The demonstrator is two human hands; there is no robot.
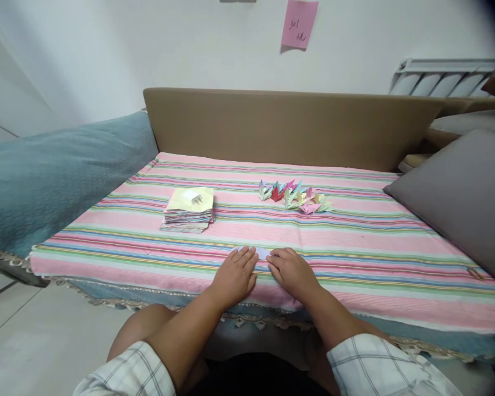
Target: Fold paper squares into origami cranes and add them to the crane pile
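Lavender paper [263,253], one piece: on striped cloth [239,223], between my hands. My left hand [235,276]: flat, open, over one end. My right hand [293,273]: half-curled at the other; whether it pinches, I cannot tell.

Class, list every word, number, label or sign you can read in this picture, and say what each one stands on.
"301": handwritten on the pink note on the wall.
Second line on that note: handwritten, too unclear to read with certainty.
No writing can be made out on the lilac paper, the paper stack or the folded paper pieces.
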